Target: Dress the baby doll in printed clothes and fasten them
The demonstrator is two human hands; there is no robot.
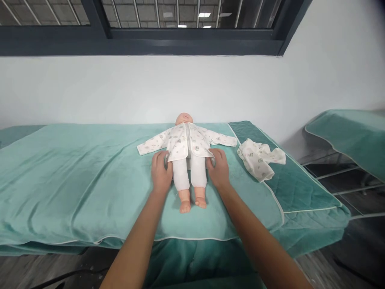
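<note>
A baby doll [184, 206] lies on its back, its head toward the wall and its bare feet toward me. It wears a white patterned jacket [179, 142] with a grey strip down the front, the sleeves spread out to both sides. White trousers [198, 172] cover its legs. My left hand [161, 170] pinches the jacket's lower left corner beside the hip. At the opposite corner, my right hand [219, 166] grips the hem between thumb and fingers. Parts of the fingertips are hidden by the cloth.
The doll is on a bed with a green cover [90, 180]. A crumpled patterned garment [258, 158] lies to the right, near the darker quilted bed end [303, 188]. Behind are a white wall and a dark window frame [192, 46]. Another green-covered bed [357, 136] stands at right.
</note>
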